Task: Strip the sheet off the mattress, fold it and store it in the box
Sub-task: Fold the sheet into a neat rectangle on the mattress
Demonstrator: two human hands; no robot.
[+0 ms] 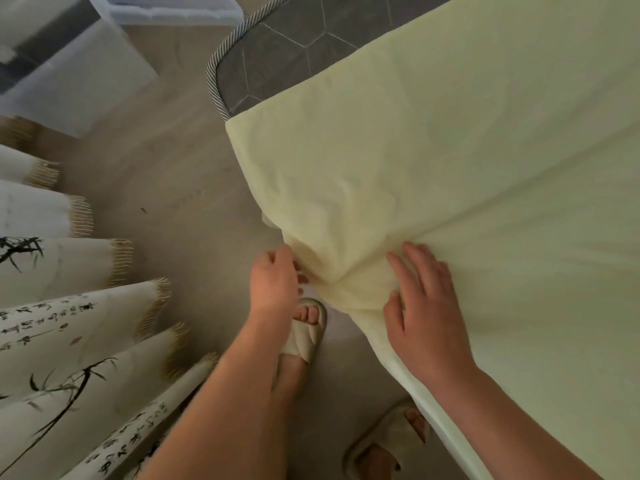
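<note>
Beige floor (166, 174) lay beside the grey mattress (277, 57), whose far corner was bare. The pale yellow sheet (450, 133) covered the rest and hung bunched off the near corner, between your hands. Your left hand (275, 282) reached down, fingers curled into that bunched fold. Your right hand (426, 306) lay flat on top, fingers spread, pressing the cloth.

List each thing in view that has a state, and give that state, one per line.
sheet, partly stripped, bunched at near corner
mattress, one corner bared
left hand, grips the bunched sheet
right hand, flat, fingers spread, pressing the sheet
storage box, blurred; open or closed unclear
</note>
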